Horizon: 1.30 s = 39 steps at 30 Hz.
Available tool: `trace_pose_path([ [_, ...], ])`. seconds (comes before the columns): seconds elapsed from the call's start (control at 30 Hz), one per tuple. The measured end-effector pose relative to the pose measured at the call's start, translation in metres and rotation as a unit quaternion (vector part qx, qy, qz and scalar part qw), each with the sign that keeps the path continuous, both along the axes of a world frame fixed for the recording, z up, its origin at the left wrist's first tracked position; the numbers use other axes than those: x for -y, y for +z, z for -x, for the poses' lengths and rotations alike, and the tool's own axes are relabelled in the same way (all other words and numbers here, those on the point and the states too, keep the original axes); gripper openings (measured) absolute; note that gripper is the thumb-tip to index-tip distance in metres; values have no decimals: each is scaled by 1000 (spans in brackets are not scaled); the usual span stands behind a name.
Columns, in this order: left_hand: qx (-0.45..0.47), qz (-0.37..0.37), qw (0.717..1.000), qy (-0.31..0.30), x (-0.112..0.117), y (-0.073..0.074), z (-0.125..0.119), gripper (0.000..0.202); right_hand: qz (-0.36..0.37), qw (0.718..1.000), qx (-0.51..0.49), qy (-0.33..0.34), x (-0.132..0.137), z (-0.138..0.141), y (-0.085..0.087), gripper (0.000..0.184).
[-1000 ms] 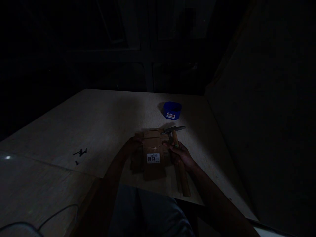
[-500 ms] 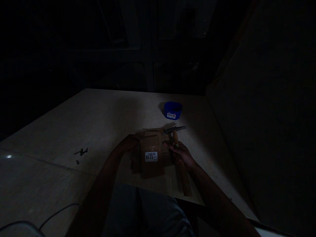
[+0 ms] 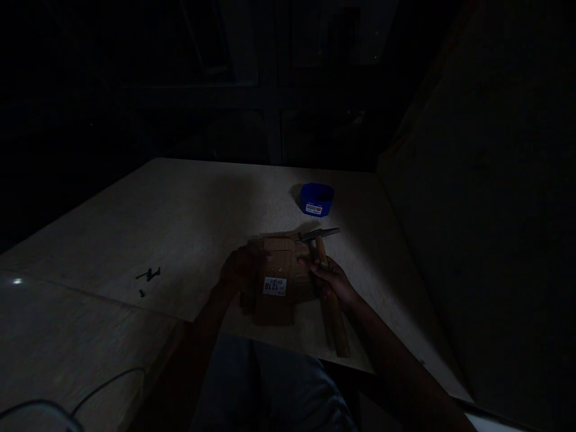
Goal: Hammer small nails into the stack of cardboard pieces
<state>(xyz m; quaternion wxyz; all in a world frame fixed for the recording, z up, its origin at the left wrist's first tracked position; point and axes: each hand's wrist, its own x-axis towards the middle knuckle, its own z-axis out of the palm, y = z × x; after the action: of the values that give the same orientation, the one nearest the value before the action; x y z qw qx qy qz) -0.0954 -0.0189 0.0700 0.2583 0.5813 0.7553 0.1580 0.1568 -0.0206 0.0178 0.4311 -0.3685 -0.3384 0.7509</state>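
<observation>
My right hand (image 3: 333, 279) is closed around the wooden handle of a hammer (image 3: 336, 324), whose metal head points away from me. Its fingertips reach towards the right side of some brown cardboard (image 3: 274, 309). That cardboard lies on the table in overlapping pieces, with a white label (image 3: 274, 286) reading 1218 upside down. Over the cardboard's upper left is my left hand (image 3: 245, 267), its fingers drawn together. Shadow hides whatever is between those fingers.
A blue plastic container (image 3: 317, 200) with a white sticker stands beyond the hammer. Several small dark screws or nails (image 3: 150, 274) lie on the table (image 3: 180, 210) at left. A cable (image 3: 108, 381) crosses the lower left corner. A dark wall or panel (image 3: 477, 228) rises at right.
My left hand has moved right, from the cardboard's left edge onto its upper part. My right hand and the hammer have stayed nearly in place.
</observation>
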Motion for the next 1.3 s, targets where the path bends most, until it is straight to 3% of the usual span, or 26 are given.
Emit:
trace_pose_path([
  [0.13, -21, -48, 999, -6, 12, 5, -14, 52, 0, 1000, 8, -3, 0, 0, -1, 48],
  [0.2, -50, -50, 997, -39, 14, 4, -20, 58, 4, 1000, 6, -1, 1, 0, 0, 48],
  [0.33, -94, -45, 989, -102, 13, -5, -29, 52, 3, 1000, 7, -2, 1, 0, 1, 47],
  [0.67, -131, -26, 986, -97, 15, -18, -44, 51, 1, 1000, 11, -5, 2, -1, 2, 48],
  [0.97, -202, -34, 971, -125, 15, -28, -44, 58, -19, 999, -18, 26, 6, 0, 17, 38],
  [1.13, -236, -30, 965, -114, 17, -33, -45, 59, -44, 996, 1, 82, -2, 14, 3, 39],
  [1.3, -234, -16, 966, -107, 19, -28, -48, 57, -73, 990, 33, 119, -8, 25, -8, 41],
])
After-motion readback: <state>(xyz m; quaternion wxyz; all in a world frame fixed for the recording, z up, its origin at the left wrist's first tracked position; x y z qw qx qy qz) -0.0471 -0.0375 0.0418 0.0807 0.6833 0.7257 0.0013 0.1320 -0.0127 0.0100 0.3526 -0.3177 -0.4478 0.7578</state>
